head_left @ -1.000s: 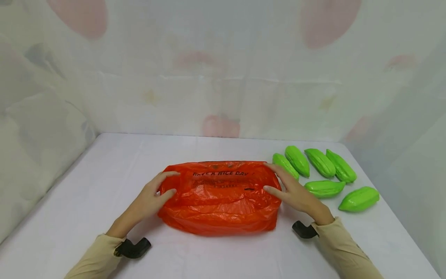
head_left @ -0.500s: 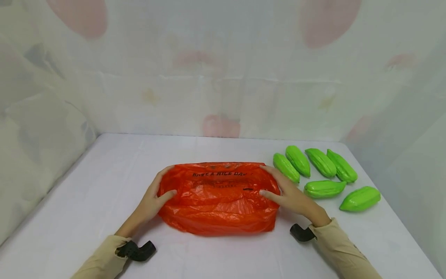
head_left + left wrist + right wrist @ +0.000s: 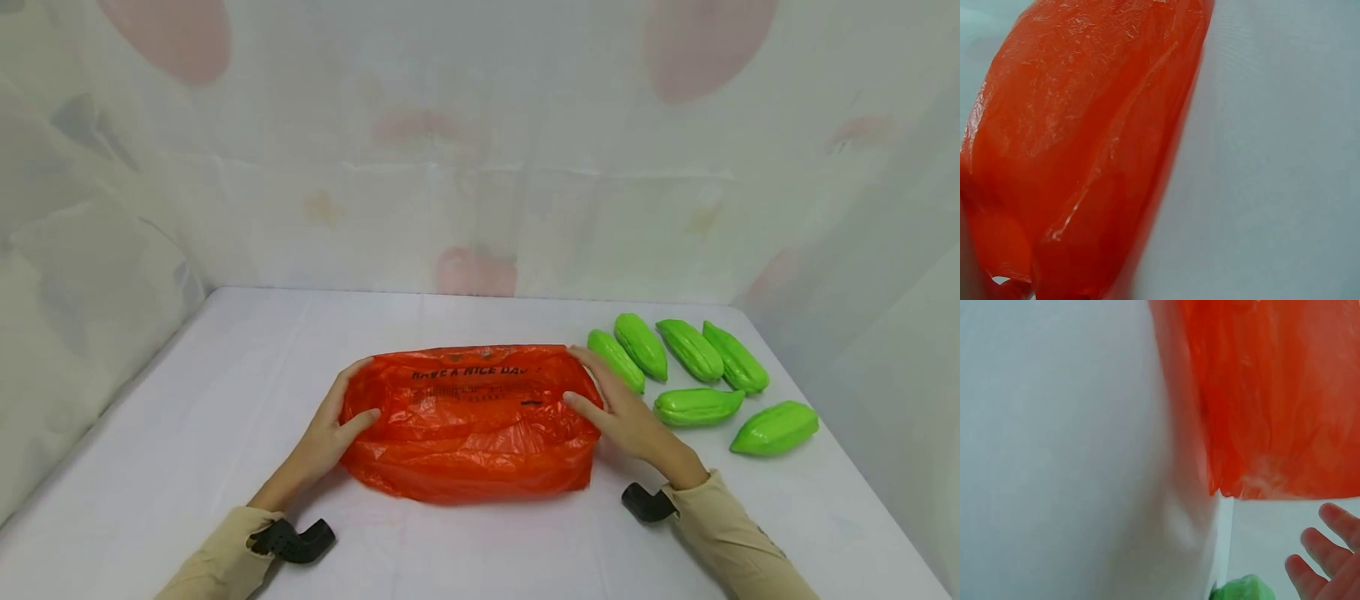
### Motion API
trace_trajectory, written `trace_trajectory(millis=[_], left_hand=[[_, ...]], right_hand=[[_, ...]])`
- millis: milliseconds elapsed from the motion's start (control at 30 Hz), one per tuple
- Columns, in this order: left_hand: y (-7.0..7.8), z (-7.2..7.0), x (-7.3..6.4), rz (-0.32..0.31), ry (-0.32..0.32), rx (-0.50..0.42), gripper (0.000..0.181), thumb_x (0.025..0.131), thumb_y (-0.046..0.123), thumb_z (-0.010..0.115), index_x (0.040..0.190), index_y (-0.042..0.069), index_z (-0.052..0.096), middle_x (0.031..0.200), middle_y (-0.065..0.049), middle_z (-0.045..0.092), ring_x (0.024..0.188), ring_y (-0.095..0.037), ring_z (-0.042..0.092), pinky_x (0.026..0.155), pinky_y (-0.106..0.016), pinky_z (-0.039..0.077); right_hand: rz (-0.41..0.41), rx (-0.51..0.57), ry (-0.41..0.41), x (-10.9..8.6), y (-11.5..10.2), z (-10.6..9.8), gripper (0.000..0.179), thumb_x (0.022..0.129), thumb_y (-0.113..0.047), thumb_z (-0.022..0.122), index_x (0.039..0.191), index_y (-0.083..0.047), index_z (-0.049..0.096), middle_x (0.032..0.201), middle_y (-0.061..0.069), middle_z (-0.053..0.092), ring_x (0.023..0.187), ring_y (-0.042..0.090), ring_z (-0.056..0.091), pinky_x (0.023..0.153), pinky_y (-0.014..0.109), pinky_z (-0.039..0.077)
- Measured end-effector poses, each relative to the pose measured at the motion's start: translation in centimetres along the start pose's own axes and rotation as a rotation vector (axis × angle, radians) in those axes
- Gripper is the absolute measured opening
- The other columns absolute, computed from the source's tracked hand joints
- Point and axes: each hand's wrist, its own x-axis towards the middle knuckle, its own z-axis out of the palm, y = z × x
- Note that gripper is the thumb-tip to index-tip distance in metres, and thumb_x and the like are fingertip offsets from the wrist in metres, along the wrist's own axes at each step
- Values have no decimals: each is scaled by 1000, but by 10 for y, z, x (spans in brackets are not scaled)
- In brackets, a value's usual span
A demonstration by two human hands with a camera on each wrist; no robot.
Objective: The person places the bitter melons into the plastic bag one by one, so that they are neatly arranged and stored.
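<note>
A crinkled orange-red plastic bag (image 3: 468,417), printed HAVE A NICE DAY, lies puffed up at the middle of the table. My left hand (image 3: 327,425) rests against its left end, thumb on the near face and index finger along the upper left edge; the other fingers are hidden. At the opposite end, my right hand (image 3: 626,412) touches the bag with its thumb, and its index finger reaches the upper right corner. In the right wrist view, fingers (image 3: 1329,553) stand loosely spread just beyond the bag's edge (image 3: 1285,481).
Several bright green ridged fruits, shaped like starfruit, lie at the back right, one (image 3: 615,360) close behind my right hand and another (image 3: 775,428) farthest right. A white cloth covers the table (image 3: 180,433). Pale patterned sheets (image 3: 480,225) enclose it behind and at both sides.
My left hand has shifted slightly right, its fingers moving off the bag's top to its edge. My right hand has moved a little left, then back; the bag's upper right corner has risen slightly.
</note>
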Motion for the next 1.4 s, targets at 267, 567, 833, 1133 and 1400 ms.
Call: trace_trajectory(millis=[267,567,833,1133,1400], left_hand=[[-3,1,-2,4,-5,-43,67,97,8,56,155,20,24,152,-14,36,136,-33,36,110,-69,28],[-3,0,-2,9,-7,-35,69,97,8,56,156,20,23,153,-15,35,137,-34,35,110,-69,28],[-2,0,-3,0,-15,-38,69,97,8,56,156,21,23,153,-14,36,136,-34,38,109,-69,31],[-3,-1,-2,12,-19,-16,68,98,10,55,157,23,23,154,-10,37,134,-29,40,110,-58,36],[-1,-1,-2,22,-20,-7,66,100,12,54,157,25,25,154,-9,38,132,-27,43,108,-39,41]], right_hand=[[-81,-5,123,2,9,-9,52,102,-21,53,150,-9,38,155,15,38,146,36,32,115,63,26],[-49,-77,205,5,20,-17,48,103,-20,52,146,-3,43,151,22,41,143,41,34,113,65,27],[-61,-160,255,5,27,-18,57,91,-11,69,142,0,46,146,27,43,137,43,38,109,66,33],[-45,-187,256,5,31,-19,57,89,-10,71,140,0,48,145,27,43,136,44,39,107,66,36],[-1,-177,226,6,27,-21,56,91,-11,70,141,-1,48,147,25,41,137,43,38,109,66,34]])
